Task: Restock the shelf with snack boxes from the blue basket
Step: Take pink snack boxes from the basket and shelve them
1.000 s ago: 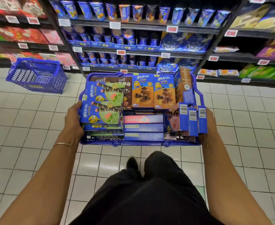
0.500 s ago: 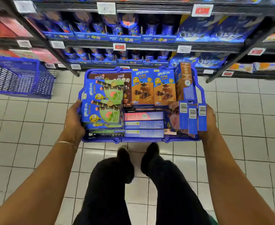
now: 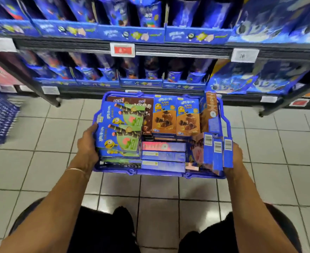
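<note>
Left hand (image 3: 87,143) and right hand (image 3: 233,157) grip the left and right sides of the basket (image 3: 159,172), full of boxes (image 3: 121,130), just short of the shelf (image 3: 183,52): probably the approach step, and next it needs setting down to free a hand.

One head-worn camera looks forward and steeply down, close over the blue basket (image 3: 159,172) at arm's reach. The shelf (image 3: 168,50) fills the upper frame (heavily blurred), with the tiled floor (image 3: 41,170) below.
</note>
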### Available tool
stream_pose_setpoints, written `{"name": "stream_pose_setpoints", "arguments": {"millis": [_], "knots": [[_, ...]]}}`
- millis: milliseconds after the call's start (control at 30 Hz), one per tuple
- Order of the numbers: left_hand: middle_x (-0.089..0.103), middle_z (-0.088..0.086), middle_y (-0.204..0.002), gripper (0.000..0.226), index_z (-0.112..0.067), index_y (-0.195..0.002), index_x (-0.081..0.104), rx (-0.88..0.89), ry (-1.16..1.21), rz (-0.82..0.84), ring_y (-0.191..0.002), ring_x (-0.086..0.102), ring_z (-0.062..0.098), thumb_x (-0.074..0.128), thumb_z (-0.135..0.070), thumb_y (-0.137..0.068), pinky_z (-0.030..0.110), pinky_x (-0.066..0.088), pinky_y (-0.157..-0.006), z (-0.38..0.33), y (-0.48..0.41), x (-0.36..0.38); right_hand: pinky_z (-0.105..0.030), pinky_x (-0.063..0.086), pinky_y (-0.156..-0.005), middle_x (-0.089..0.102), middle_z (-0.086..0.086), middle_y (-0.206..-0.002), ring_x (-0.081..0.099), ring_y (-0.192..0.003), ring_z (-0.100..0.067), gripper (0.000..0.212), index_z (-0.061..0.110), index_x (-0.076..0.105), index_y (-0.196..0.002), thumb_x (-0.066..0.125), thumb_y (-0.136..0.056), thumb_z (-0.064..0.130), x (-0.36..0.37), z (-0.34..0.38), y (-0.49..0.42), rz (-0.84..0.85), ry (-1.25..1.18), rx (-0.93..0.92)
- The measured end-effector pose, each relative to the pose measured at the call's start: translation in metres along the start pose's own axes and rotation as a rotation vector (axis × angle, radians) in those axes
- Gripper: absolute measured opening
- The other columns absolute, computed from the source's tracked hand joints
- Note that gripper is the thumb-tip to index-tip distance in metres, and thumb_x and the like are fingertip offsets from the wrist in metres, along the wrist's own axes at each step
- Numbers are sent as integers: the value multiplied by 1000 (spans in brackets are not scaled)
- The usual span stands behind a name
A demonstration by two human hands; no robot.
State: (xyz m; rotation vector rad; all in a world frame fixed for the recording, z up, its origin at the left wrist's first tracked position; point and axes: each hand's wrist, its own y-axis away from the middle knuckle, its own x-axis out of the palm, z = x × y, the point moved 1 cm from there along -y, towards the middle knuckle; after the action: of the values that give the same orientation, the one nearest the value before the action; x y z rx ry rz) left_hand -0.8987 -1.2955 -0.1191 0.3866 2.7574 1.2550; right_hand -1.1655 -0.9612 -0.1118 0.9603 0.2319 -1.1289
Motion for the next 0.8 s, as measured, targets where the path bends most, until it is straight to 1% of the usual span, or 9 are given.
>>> {"name": "stream_pose_setpoints", "arguments": {"millis": [133,233,333,400,467,567,633,700,800], "knots": [[74,17,-129,63,-8,-141,65,30,6,3,-124,68,42,67,-47,-92,61,51,-110,20,-45,11,-30,49,-69,68,-27,-106,62,-79,-32,10,7,56,-92,59,-99,14,22,-13,-43,-15,176,-60],[73,15,-131,64,-11,-144,63,42,28,-18,-125,69,39,69,-45,-90,60,52,-109,18,-62,15,-41,55,-80,68,-22,-95,66,-88,-41,21,11,53,-82,62,-98,19,28,-6,-64,-16,260,-155],[71,16,-134,65,-10,-146,61,53,24,-20,-126,67,40,67,-45,-92,59,51,-110,15,-68,17,-42,54,-85,68,-19,-101,66,-97,-42,17,10,57,-92,61,-99,25,30,1,-72,26,263,-129],[70,17,-137,62,-10,-147,60,56,15,-17,-129,65,41,64,-43,-95,60,50,-112,14,-63,18,-42,53,-83,64,-14,-95,64,-94,-40,19,11,56,-91,58,-101,27,27,0,-71,15,99,-83],[70,17,-137,57,-10,-145,62,56,-22,5,-128,66,41,61,-45,-100,58,50,-111,12,-56,16,-38,53,-74,63,-9,-89,63,-82,-31,24,18,55,-82,54,-100,33,22,-1,-61,18,-305,44],[79,7,-115,51,-15,-130,69,56,-131,-14,-96,78,28,52,-56,-106,48,59,-91,1,-41,16,-33,52,-71,76,-7,-86,72,-69,-22,40,19,65,-86,52,-96,56,9,0,-47,157,-552,162],[74,8,-127,60,-13,-131,63,147,-288,-172,-100,74,27,49,-64,-104,41,54,-86,-11,-35,20,-34,45,-78,74,-2,-90,69,-79,-17,48,24,67,-93,43,-97,65,-4,7,-38,180,-474,100],[50,20,-155,78,-8,-151,49,332,-514,-371,-137,53,40,51,-67,-101,49,44,-110,-20,-27,25,-29,40,-79,66,2,-104,59,-85,-6,51,20,64,-114,43,-98,64,-17,17,-29,38,-394,-62],[50,21,-150,74,-13,-150,51,668,-592,-387,-137,50,41,59,-63,-96,55,40,-114,-18,3,46,-20,44,-70,64,10,-123,64,-82,10,54,30,58,-123,60,-85,69,-26,36,0,63,-294,-362]]}}
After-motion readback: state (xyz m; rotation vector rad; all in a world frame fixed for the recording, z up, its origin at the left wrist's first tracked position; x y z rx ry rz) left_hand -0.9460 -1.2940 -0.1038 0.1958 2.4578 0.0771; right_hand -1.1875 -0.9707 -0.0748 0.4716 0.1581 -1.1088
